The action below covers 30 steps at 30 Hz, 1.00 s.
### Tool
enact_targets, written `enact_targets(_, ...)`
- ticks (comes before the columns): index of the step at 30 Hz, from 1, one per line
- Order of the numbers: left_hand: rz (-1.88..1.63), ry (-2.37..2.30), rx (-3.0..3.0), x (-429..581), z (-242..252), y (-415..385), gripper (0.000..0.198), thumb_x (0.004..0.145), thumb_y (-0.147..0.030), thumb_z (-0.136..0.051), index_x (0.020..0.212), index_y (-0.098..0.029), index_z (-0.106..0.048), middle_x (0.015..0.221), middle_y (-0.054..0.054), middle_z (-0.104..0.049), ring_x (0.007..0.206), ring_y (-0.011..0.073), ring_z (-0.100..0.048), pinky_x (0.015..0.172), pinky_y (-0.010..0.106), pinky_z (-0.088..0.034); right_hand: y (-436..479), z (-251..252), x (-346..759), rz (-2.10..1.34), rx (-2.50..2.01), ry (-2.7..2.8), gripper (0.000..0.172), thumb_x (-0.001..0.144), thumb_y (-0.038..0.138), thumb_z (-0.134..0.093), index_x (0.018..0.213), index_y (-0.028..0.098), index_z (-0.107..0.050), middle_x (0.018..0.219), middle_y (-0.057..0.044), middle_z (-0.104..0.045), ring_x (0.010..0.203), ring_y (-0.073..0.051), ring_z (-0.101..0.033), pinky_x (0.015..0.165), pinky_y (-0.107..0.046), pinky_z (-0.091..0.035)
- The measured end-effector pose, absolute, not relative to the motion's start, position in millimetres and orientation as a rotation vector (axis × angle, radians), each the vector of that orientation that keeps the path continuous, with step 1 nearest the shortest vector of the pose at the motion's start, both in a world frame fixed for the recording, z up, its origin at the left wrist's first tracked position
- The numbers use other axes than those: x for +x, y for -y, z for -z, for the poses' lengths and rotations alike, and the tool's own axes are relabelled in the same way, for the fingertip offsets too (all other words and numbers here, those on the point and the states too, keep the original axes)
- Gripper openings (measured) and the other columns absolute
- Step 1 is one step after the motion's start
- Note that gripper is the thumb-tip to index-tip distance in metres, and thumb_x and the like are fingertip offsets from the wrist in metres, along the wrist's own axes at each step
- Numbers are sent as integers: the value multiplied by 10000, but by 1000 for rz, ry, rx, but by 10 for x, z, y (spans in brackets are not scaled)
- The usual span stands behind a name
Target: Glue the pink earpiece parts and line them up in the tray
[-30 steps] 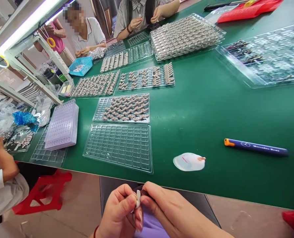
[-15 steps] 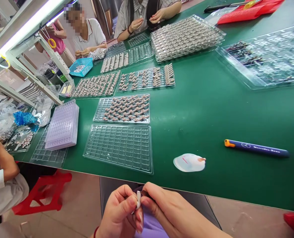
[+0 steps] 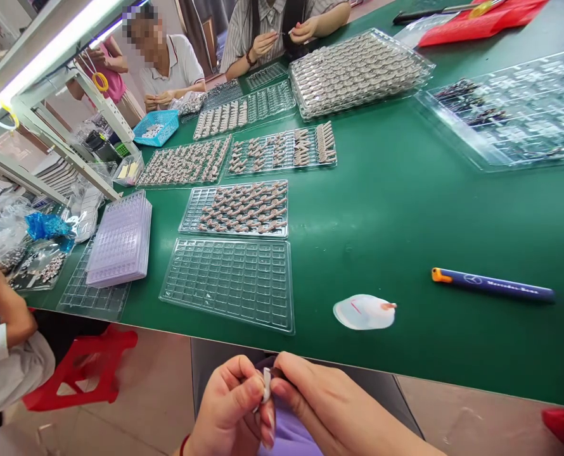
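Note:
Both hands meet in front of the table's near edge, above my lap. My left hand (image 3: 237, 399) pinches a small white piece (image 3: 267, 383) between thumb and forefinger; its exact kind is too small to make out. Beside it, my right hand (image 3: 317, 396) is closed, thumb against forefinger, on a small dark brown piece (image 3: 278, 373) that meets the white one. Most of the brown piece is hidden by the fingers. Nearest to the hands on the table are a clear compartment tray (image 3: 229, 285) with bare cells and a flat white oval piece (image 3: 364, 313) with an orange-brown tip.
Behind lie trays of small beige parts (image 3: 244, 208) and a taller tray stack (image 3: 358, 73). A dark blue Mercedes-Benz stick (image 3: 495, 285) lies right. Left are stacked lilac trays (image 3: 118, 240) and a red stool (image 3: 82, 364). Co-workers (image 3: 282, 31) sit across the green table (image 3: 381, 209).
My hands hold nearly the same pose, with the white and brown pieces still together. Across the table, a co-worker's hands have risen slightly, with small pieces showing between the fingers.

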State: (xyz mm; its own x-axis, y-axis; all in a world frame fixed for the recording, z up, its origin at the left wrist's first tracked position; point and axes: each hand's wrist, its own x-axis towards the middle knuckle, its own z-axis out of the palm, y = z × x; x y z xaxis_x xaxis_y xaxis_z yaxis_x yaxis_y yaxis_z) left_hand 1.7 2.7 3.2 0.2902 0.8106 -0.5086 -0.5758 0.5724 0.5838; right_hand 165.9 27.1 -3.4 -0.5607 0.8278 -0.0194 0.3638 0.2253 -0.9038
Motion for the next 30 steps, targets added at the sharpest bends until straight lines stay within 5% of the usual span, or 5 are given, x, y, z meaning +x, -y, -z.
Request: enact_targets(30,-946,-882,308,18,-34,-22,435,690,-380,-868,701,-159,-494,493,-35,-588,361,27,-457,362,94,-341,-264,27,1665,-1280,-1107,2075,288,1023,281,-264,752,255,-357,720,-2,-596,619,-152,-561,583,-256,-425)
